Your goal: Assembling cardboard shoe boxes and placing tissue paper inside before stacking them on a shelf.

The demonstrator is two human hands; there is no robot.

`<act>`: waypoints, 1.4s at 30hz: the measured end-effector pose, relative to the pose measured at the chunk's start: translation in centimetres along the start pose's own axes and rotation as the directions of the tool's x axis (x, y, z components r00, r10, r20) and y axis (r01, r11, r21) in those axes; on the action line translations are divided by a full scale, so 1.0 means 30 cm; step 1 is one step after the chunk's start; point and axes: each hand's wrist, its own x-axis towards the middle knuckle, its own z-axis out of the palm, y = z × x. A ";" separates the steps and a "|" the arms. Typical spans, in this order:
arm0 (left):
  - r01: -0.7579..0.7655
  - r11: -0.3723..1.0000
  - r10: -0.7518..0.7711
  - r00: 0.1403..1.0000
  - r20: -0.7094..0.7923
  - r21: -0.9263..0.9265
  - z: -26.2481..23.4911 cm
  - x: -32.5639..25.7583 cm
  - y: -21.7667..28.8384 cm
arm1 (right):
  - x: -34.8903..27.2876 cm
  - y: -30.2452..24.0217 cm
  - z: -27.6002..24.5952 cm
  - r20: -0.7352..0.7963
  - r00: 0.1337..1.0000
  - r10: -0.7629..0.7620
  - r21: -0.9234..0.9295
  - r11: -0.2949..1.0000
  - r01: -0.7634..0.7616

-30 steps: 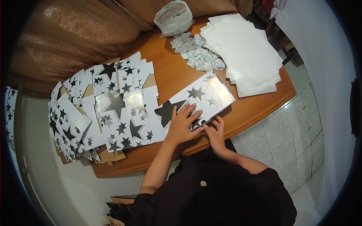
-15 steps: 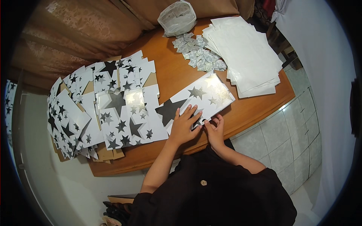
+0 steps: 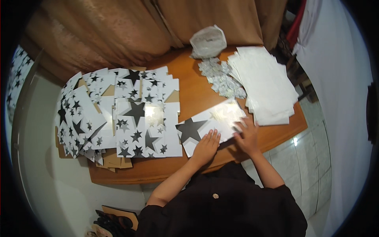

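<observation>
A flat white piece printed with black and grey stars [image 3: 213, 123], seemingly a folded box, lies slanted on the wooden table in front of me. My left hand [image 3: 207, 147] rests flat on its near edge, fingers stretched out. At its right end is my right hand [image 3: 248, 137], fingers spread and slightly smeared by motion; whether it touches the piece I cannot tell. To the left, piles of similar star-printed pieces [image 3: 132, 128] overlap one another, with brown card showing between some of them.
A stack of white sheets [image 3: 272, 87] lies at the right of the wooden table [image 3: 189, 85]. Beside it is a heap of small silvery packets [image 3: 223, 81], with a translucent plastic bag [image 3: 209, 41] behind. Brown curtains [image 3: 118, 31] hang along the far side.
My right hand has moved right from the near edge to the right end and spread its fingers. My left hand has slid back toward the near edge. The view has shifted.
</observation>
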 end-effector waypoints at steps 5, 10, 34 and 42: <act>0.071 0.997 -0.070 0.996 -0.054 0.009 -0.087 0.021 -0.028 | 0.063 0.185 -0.047 0.097 0.948 0.302 0.656 0.698 -0.289; 0.171 0.982 -0.184 0.956 -0.227 -0.078 -0.183 0.047 -0.052 | 0.135 0.077 -0.085 0.302 0.947 0.112 0.819 0.478 -0.317; 0.407 0.439 0.172 0.837 -0.519 0.801 -1.105 -0.236 -0.128 | 0.802 -0.814 -0.350 -0.505 0.780 -0.370 0.745 0.269 0.610; 0.594 0.137 0.183 0.771 -0.609 0.793 -1.623 -0.524 -0.407 | 1.039 -1.506 -0.339 -0.805 0.570 -0.164 0.566 0.075 0.821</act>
